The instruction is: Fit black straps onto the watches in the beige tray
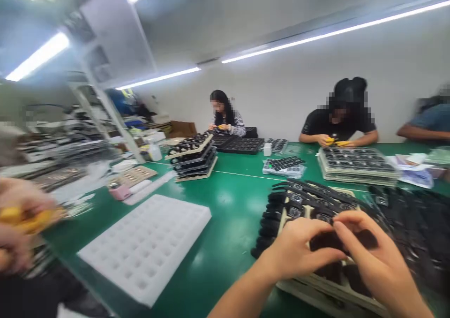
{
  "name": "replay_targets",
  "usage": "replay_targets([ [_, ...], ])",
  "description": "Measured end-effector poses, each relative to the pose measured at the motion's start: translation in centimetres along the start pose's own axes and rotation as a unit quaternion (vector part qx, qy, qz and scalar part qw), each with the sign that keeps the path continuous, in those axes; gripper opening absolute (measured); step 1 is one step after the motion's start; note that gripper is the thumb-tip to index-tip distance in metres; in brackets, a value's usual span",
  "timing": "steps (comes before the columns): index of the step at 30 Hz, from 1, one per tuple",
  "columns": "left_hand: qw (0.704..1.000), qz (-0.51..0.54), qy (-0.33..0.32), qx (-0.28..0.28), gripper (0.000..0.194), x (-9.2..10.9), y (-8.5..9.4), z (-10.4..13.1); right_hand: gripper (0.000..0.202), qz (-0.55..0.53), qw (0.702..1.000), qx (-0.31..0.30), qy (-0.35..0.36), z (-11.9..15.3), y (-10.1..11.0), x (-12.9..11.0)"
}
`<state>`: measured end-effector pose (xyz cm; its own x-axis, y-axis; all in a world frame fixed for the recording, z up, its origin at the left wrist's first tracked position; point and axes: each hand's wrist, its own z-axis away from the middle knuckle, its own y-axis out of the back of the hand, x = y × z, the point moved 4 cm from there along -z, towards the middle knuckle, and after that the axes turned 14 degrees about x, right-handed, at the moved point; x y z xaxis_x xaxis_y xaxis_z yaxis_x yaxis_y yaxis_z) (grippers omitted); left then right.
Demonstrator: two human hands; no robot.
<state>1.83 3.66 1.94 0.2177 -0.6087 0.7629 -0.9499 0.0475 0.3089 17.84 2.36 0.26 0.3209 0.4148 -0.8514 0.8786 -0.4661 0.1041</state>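
left hand [298, 250]: pinching small black part [328, 240] over black parts tray [309, 200]
right hand [372, 252]: pinching same part
risk: probably drops into tray if grip slips

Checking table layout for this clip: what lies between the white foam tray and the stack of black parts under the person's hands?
Head view: only bare green table between the white foam tray and the black parts stack.

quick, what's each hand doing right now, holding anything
Left hand: fingers closed on a small black part over the tray stack.
Right hand: fingers pinching the same black part from the other side.
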Motion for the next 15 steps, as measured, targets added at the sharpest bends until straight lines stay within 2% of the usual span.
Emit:
replay_targets([
  [3,1.0,0.003,0.015,0.023,0.029,-0.1,0.6,-0.9,0.026,-0.042,0.997,0.064,-0.021,-0.5,-0.1,-0.3],
  [8,0.999,-0.018,0.014,0.025,0.02,0.1,1.1,-1.3,0.023,-0.117,0.981,0.137,-0.069,-0.7,-0.7,0.1],
  [12,0.999,-0.045,0.02,0.006,0.019,0.1,1.2,-1.3,0.027,-0.138,0.981,0.116,-0.076,-0.9,-0.9,0.3],
  [15,1.0,-0.026,0.011,0.008,0.029,0.1,1.0,-1.2,0.026,-0.136,0.984,0.077,-0.082,-0.7,-1.6,-0.1],
])
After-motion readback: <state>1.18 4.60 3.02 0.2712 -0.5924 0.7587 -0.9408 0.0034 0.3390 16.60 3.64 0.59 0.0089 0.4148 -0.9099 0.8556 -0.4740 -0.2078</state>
